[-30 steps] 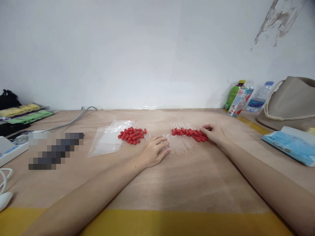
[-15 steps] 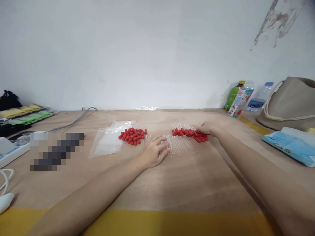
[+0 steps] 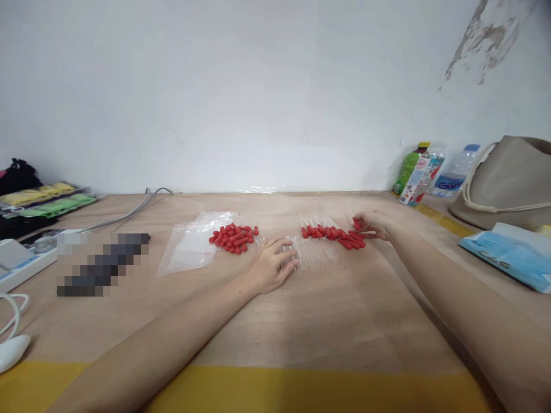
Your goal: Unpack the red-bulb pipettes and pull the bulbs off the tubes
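A row of clear glass droppers with red rubber bulbs (image 3: 331,233) lies on the wooden table (image 3: 301,321). My right hand (image 3: 373,225) is at the row's right end, fingers pinched on one red-bulbed dropper lifted slightly off the table. My left hand (image 3: 272,265) rests on loose clear glass tubes (image 3: 297,256), fingers curled over them. A pile of loose red rubber bulbs (image 3: 233,236) lies to the left, beside a clear plastic bag (image 3: 189,248).
Bottles (image 3: 416,172) stand against the wall at the back right, next to a beige bag (image 3: 512,180) and a blue packet (image 3: 508,252). At the left are a grey cable (image 3: 129,209), a tray of yellow and green items (image 3: 47,198) and a white device (image 3: 12,350).
My right hand has moved back along the right end of the row and lifted one red-bulbed dropper off the table. My left hand has stayed on the glass tubes.
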The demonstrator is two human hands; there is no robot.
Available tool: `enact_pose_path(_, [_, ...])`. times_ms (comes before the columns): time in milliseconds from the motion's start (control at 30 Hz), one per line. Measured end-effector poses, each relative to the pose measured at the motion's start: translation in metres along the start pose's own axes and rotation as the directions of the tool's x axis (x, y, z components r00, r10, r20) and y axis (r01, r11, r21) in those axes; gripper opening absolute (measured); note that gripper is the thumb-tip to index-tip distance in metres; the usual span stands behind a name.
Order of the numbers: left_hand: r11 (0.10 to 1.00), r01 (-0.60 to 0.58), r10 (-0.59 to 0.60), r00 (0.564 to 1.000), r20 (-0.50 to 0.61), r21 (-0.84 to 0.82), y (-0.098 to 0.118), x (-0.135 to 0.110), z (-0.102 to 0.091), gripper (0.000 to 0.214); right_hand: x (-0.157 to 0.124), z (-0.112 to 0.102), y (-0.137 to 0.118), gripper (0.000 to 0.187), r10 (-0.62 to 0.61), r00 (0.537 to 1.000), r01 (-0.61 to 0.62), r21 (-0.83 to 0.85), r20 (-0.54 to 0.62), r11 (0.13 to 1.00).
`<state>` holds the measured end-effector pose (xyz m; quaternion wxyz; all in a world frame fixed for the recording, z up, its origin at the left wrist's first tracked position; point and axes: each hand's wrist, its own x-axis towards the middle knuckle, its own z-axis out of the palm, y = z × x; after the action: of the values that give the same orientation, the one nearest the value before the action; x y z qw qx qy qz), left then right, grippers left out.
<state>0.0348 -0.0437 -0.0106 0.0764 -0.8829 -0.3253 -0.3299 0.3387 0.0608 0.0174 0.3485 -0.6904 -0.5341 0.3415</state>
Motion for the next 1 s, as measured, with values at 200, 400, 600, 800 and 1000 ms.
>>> enact_pose_path(200, [1.0, -0.006, 0.006, 1.0, -0.019, 0.015, 0.002, 0.0, -0.001, 0.023, -0.017, -0.001, 0.003, 0.015, -0.081, 0.985, 0.088, 0.04, -0.149, 0.995])
enact_pose_path(400, [0.994, 0.005, 0.009, 0.992, -0.126, 0.109, 0.005, 0.002, -0.005, 0.039, -0.063, 0.033, -0.001, 0.03, -0.595, 0.719, 0.577, -0.167, -0.359, 0.799])
enact_pose_path(600, [0.967, -0.041, 0.088, 0.98, -0.179, 0.252, 0.005, 0.002, -0.007, 0.036, -0.119, 0.076, -0.005, 0.018, -0.96, 0.277, 0.862, -0.432, -0.037, 0.265])
enact_pose_path(800, [0.952, -0.166, 0.2, 0.973, -0.112, 0.259, 0.005, 0.0, -0.006, 0.019, -0.132, 0.09, -0.004, 0.015, -0.982, 0.187, 0.875, -0.458, 0.023, 0.156])
enact_pose_path(1000, [0.94, -0.238, 0.27, 0.957, -0.105, 0.246, 0.007, 0.0, -0.006, 0.013, -0.128, 0.093, -0.004, 0.013, -0.994, 0.096, 0.886, -0.46, 0.052, 0.061])
